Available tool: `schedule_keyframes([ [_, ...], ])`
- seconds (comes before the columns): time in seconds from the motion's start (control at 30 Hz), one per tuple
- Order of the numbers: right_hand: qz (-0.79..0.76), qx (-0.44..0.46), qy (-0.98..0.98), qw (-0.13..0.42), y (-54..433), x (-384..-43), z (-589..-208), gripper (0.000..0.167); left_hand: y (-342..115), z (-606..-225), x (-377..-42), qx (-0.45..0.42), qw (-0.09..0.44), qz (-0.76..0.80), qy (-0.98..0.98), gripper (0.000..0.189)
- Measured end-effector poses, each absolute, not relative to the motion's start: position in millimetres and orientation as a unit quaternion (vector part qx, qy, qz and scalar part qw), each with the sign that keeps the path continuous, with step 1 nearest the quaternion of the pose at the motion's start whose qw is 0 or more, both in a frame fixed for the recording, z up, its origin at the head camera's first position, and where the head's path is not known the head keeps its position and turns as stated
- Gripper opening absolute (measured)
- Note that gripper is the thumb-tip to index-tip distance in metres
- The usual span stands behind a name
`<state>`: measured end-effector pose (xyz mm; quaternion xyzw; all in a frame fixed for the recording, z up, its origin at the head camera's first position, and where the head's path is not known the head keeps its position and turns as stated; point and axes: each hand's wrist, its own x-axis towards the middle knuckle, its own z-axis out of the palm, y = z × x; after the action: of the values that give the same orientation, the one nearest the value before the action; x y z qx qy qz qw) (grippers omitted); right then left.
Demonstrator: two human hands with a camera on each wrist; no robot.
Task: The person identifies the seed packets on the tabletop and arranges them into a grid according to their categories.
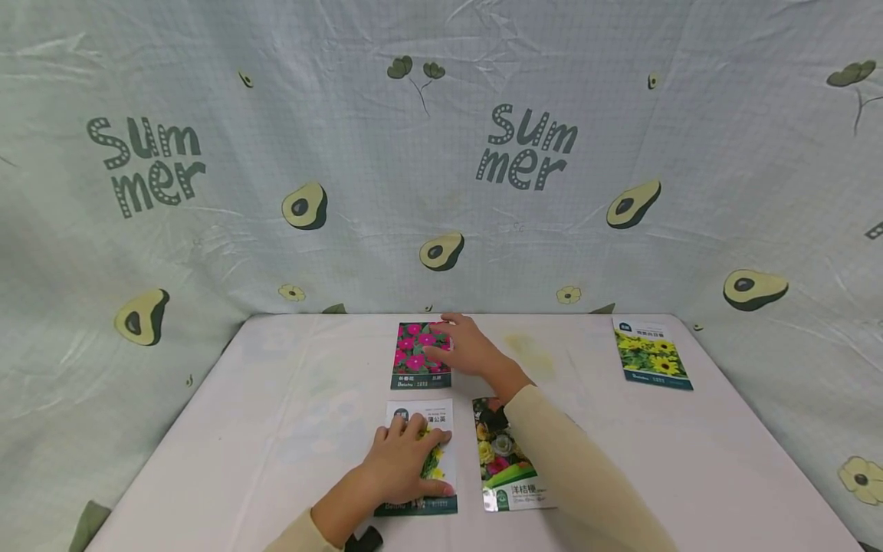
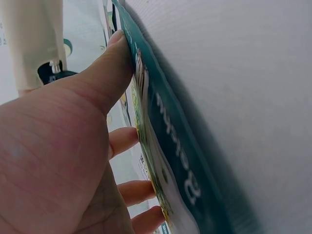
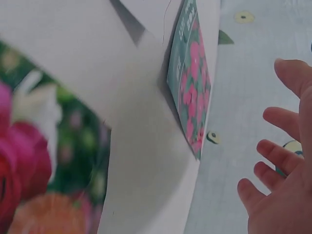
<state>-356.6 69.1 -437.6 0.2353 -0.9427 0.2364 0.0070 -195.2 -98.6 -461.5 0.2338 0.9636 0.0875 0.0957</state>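
Spread over a seed packet with yellow flowers [image 1: 437, 460], my left hand [image 1: 396, 466] rests on its front. In the left wrist view, the thumb and fingertips touch the packet's face [image 2: 163, 131], and its teal bottom edge stands a little off the table. My right hand [image 1: 471, 349] reaches over the right side of a seed packet with pink flowers [image 1: 414, 356]. The right wrist view shows the fingers of that hand [image 3: 287, 190] apart, holding nothing, with a gap to the pink packet [image 3: 192, 87]. A packet with mixed flowers [image 1: 498, 460] lies partly hidden under my right forearm.
Another seed packet with yellow flowers [image 1: 654, 356] lies at the table's back right corner. The white table [image 1: 262, 429] meets a hanging sheet [image 1: 372, 153] printed with avocados along its back edge. A small black object [image 1: 366, 539] sits by my left wrist.
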Motion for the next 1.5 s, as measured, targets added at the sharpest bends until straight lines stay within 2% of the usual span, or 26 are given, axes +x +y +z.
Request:
schedule_keyframes([
  [0.77,0.32,0.207,-0.913,0.147,159,-330,-447,0.04,-100,-466,-199,0.232,0.09,0.096,0.964,0.086],
  [1.5,0.347,0.108,-0.917,0.163,258,-302,-457,0.038,-100,-460,-193,0.242,0.091,0.112,0.96,0.084],
])
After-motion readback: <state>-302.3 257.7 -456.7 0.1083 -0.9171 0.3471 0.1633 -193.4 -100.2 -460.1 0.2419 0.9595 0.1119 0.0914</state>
